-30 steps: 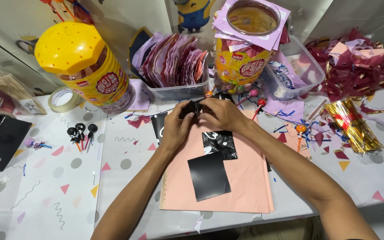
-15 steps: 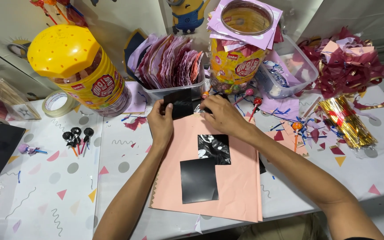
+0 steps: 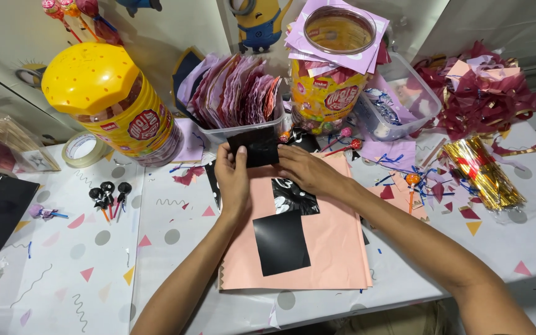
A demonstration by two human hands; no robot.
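Observation:
Both hands hold a small black paper square (image 3: 254, 147) above the far edge of a stack of peach paper sheets (image 3: 330, 254). My left hand (image 3: 232, 180) pinches its left side and my right hand (image 3: 305, 172) grips its right side from below. On the peach sheets lie a flat black square (image 3: 280, 242) and a crumpled black piece (image 3: 294, 196).
A yellow-lidded candy jar (image 3: 110, 105) stands at the back left, beside a tape roll (image 3: 84, 149). Behind the hands are a clear tub of pink papers (image 3: 237, 93), a second jar (image 3: 333, 68) and another tub (image 3: 398, 99). Black-wrapped lollipops (image 3: 108, 193) lie at left, gold strips (image 3: 482, 170) at right.
The hands have spread the black piece out into a flat square and lifted it toward the tub. The view has shifted slightly.

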